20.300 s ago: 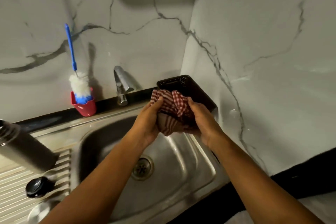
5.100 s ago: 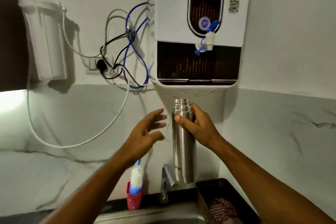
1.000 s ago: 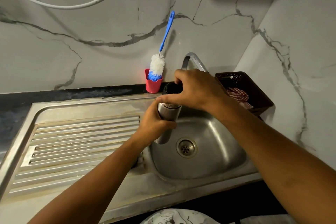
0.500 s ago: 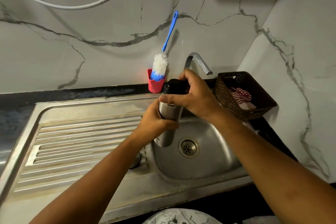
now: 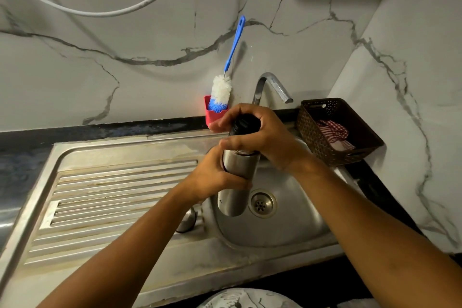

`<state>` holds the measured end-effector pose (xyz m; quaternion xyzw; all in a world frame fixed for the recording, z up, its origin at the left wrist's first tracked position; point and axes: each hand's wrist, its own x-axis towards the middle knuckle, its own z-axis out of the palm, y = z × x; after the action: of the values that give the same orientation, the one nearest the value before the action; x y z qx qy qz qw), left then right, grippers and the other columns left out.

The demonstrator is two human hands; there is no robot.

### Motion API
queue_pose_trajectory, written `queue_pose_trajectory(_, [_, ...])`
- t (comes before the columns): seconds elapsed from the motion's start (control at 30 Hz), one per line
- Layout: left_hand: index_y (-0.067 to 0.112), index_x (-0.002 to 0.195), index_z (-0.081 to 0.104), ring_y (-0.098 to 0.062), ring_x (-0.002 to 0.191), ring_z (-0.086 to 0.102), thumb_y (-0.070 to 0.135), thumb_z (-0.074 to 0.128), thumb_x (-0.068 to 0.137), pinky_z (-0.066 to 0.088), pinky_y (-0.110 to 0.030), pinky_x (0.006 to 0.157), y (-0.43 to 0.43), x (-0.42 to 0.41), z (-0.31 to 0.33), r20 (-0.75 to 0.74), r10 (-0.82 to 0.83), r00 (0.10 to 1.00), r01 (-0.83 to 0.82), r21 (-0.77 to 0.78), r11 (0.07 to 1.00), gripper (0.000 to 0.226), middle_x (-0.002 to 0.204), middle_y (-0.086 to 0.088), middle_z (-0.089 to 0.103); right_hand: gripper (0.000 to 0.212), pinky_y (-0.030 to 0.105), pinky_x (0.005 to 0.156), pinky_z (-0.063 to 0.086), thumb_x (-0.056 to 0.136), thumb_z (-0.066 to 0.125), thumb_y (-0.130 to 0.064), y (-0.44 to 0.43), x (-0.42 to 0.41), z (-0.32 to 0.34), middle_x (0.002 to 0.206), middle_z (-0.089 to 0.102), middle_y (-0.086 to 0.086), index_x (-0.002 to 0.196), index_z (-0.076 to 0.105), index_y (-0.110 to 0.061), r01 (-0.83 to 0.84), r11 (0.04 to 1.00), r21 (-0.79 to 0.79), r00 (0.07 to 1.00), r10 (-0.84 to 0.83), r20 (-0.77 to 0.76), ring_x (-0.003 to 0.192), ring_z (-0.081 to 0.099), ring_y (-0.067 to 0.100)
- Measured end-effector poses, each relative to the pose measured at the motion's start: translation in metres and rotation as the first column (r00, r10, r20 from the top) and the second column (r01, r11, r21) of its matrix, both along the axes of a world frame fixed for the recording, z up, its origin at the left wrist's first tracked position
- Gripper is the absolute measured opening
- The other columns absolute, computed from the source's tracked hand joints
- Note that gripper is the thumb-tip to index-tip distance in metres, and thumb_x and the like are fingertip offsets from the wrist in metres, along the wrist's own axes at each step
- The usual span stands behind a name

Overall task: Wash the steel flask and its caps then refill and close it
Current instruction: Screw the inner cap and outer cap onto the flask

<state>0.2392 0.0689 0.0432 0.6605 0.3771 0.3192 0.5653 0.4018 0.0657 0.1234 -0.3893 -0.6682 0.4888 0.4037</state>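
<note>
Holding the steel flask over the left part of the sink basin, the left hand has its fingers curled round the flask's middle. The flask leans slightly, base nearest the drain. The right hand covers the flask's mouth, thumb and fingers closed round the black cap seated on top. Whether the cap is fully tight cannot be told. A round steel piece lies on the drainboard, partly hidden under the left forearm. Behind stand the tap and a bottle brush in a red holder. On the worktop to the right, a brown basket contains a checked cloth.
</note>
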Motion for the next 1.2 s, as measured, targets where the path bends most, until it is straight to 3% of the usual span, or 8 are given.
queue_pose_trajectory(0.17, [0.018,0.129,0.058,-0.01,0.101,0.073,0.0,0.092,0.07,0.059,-0.021,0.077,-0.008,0.017,-0.015,0.101,0.238,0.966,-0.247,0.09,0.965,0.071,0.112,0.004,0.072,0.026,0.039,0.078,0.062,0.075,0.088,-0.024,-0.003,-0.036,-0.033,0.087,0.073,-0.001,0.089,0.07,-0.013,0.607,0.775,0.172,0.789,-0.615,-0.014,0.085,0.07,0.016])
queue_pose_trajectory(0.27, [0.024,0.134,0.054,-0.002,0.107,0.07,0.01,0.094,0.073,0.057,-0.016,0.082,-0.012,0.024,-0.019,0.113,0.292,0.95,-0.307,0.147,0.94,0.074,0.118,0.011,0.07,0.036,0.034,0.078,0.063,0.075,0.09,-0.037,-0.005,-0.05,-0.035,0.091,0.072,-0.005,0.095,0.068,-0.017,0.721,0.678,0.144,0.683,-0.73,0.021,0.085,0.07,0.012])
queue_pose_trajectory(0.4, [0.019,0.13,0.059,-0.018,0.104,0.073,0.016,0.094,0.068,0.064,-0.038,0.087,-0.004,0.01,-0.023,0.069,0.257,0.964,-0.261,0.057,0.964,0.071,0.114,-0.002,0.073,0.051,0.036,0.093,0.061,0.08,0.089,-0.025,0.002,-0.016,-0.017,0.115,0.07,0.002,0.122,0.062,-0.016,0.252,0.966,-0.055,0.965,-0.247,0.084,0.108,0.068,0.017])
queue_pose_trajectory(0.53, [0.025,0.13,0.058,-0.004,0.102,0.068,0.015,0.093,0.069,0.059,-0.02,0.079,0.001,-0.002,-0.011,-0.025,0.125,0.992,-0.124,0.044,0.991,0.071,0.115,0.005,0.067,0.097,0.049,0.106,0.053,0.074,0.091,-0.026,0.019,0.011,-0.004,0.151,0.049,0.001,0.154,0.035,-0.027,-0.014,1.0,-0.016,0.97,0.018,0.241,0.136,0.054,0.024])
queue_pose_trajectory(0.67, [0.033,0.125,0.057,-0.011,0.105,0.068,0.014,0.092,0.069,0.062,-0.03,0.085,0.001,0.002,-0.01,0.01,0.137,0.991,-0.137,0.04,0.99,0.069,0.115,0.003,0.067,0.054,0.042,0.101,0.056,0.083,0.079,0.0,0.016,0.002,-0.005,0.129,0.067,0.011,0.132,0.057,-0.001,-0.081,0.997,-0.014,0.992,0.082,0.094,0.122,0.065,0.025])
queue_pose_trajectory(0.8, [0.023,0.132,0.056,-0.017,0.102,0.073,0.015,0.094,0.066,0.065,-0.035,0.081,-0.001,0.011,-0.022,0.056,0.26,0.964,-0.263,0.071,0.962,0.076,0.114,0.001,0.071,0.027,0.032,0.086,0.06,0.08,0.08,-0.006,0.009,-0.019,-0.026,0.1,0.073,0.009,0.104,0.066,-0.003,0.28,0.952,0.126,0.958,-0.285,0.023,0.099,0.069,0.022])
queue_pose_trajectory(0.97, [0.025,0.136,0.053,-0.006,0.107,0.071,0.026,0.094,0.071,0.059,-0.02,0.082,-0.01,0.024,-0.025,0.132,0.355,0.925,-0.373,0.145,0.917,0.077,0.119,0.008,0.071,0.028,0.036,0.078,0.063,0.076,0.088,-0.023,0.0,-0.052,-0.047,0.092,0.072,-0.004,0.096,0.068,-0.016,0.714,0.679,0.171,0.689,-0.725,-0.001,0.087,0.07,0.015])
queue_pose_trajectory(1.2, [0.022,0.131,0.057,-0.02,0.105,0.072,0.017,0.093,0.069,0.064,-0.042,0.087,0.002,0.001,-0.021,0.037,0.194,0.98,-0.196,0.068,0.978,0.072,0.116,-0.001,0.071,0.072,0.037,0.1,0.057,0.081,0.086,-0.013,0.014,-0.001,-0.008,0.137,0.062,0.003,0.143,0.049,-0.016,-0.008,0.996,-0.091,0.995,0.016,0.094,0.125,0.063,0.016])
